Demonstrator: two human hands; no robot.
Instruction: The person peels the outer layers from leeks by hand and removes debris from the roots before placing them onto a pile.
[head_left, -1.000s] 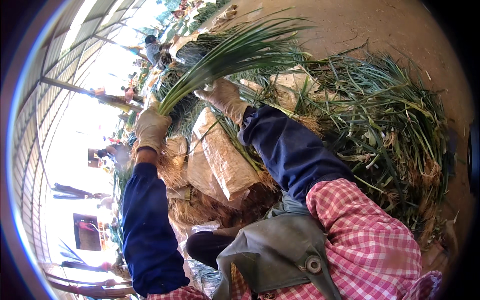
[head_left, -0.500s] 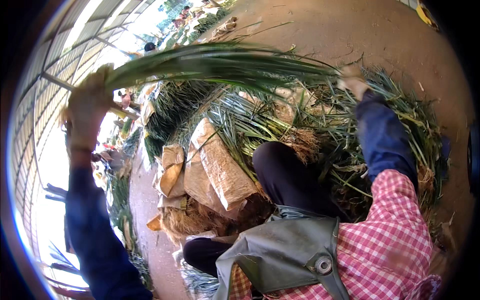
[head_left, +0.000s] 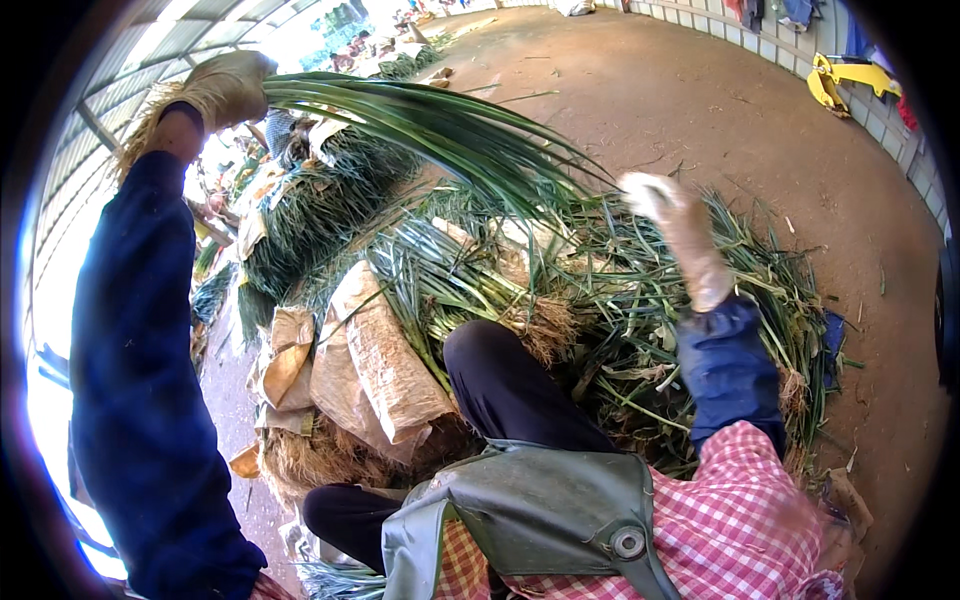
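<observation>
My left hand (head_left: 228,88), in a pale glove, is raised at the upper left and closed round the root end of a bunch of long green leafy plants (head_left: 430,125). Stringy roots hang behind that hand by the wrist. The leaves arch rightward, their tips drooping close to my right hand (head_left: 672,225). That hand, gloved too, is smeared by motion, so its grip is unclear. Below it spreads a loose heap of similar plants (head_left: 650,300). A laid-down bunch (head_left: 470,270) with brown roots (head_left: 545,328) lies in front of my knee.
Tan sacking (head_left: 365,350) wraps a bundle with roots showing, left of my knee. Another stacked pile of greens (head_left: 320,215) stands farther left. A yellow tool-like object (head_left: 850,80) is by the wall at the far right. Brown floor (head_left: 620,70) extends beyond the heap.
The bunch's leaf tips now droop, apart from my right hand, where before they reached it. My left hand has moved up and right; the view has shifted, showing more wall.
</observation>
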